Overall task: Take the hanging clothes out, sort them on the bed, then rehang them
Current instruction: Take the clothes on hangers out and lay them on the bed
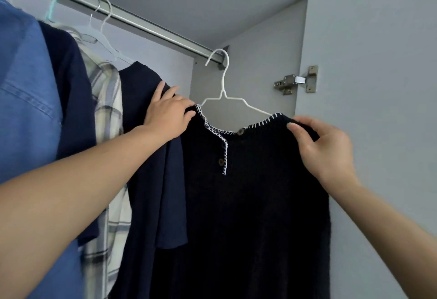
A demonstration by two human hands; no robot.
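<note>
Up in the wardrobe, a rail (pixel 132 21) slopes from upper left toward the right wall, and clothes crowd its left stretch: a denim shirt (pixel 26 100) at far left, then a navy top (pixel 71 100), a plaid shirt (pixel 107 119) and a navy tee (pixel 153 156). Nearest the right end hangs the black sweater (pixel 255 204), its neckline edged in white stitching with small brown buttons, draped on a white wire hanger (pixel 224 93) whose hook sits over the rail's end. Both arms reach up to it. The left hand (pixel 169 112) curls over the sweater's left shoulder, fingers folded onto the knit beside the neckline. The right hand (pixel 321 147) pinches the right shoulder, thumb on the near side and fingers tucked behind. On the open door at right is a metal hinge (pixel 295 81).
</note>
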